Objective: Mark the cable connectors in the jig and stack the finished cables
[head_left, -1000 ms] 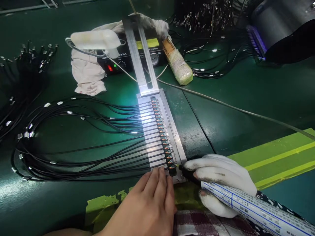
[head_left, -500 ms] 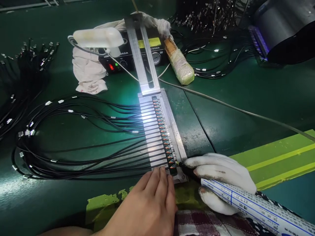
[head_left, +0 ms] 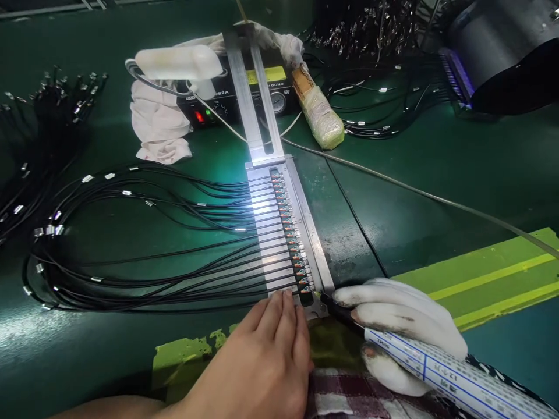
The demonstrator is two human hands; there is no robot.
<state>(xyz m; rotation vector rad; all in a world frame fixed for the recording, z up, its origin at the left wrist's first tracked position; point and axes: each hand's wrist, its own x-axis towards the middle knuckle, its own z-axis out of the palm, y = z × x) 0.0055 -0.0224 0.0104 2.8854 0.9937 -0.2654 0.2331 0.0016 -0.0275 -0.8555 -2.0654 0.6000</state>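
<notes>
Okay, so my gloved right hand [head_left: 414, 317] is wrapped around a white printed tube [head_left: 458, 369], black nozzle [head_left: 345, 316] right by the nearest connector [head_left: 305, 290] in the metal fixture [head_left: 311, 233], mid-worktop [head_left: 419, 233]. Can't tell if they touch. My bare left hand [head_left: 268, 361] lies flat on the fixture's near end, grasping nothing visible. I'd brace there, go light, avoid nudging neighbouring black cables [head_left: 227, 186].

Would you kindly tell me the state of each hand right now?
Left hand: open, fingertips resting at the metal fixture's near end.
Right hand: gloved, closed around the labelled tube.
</notes>
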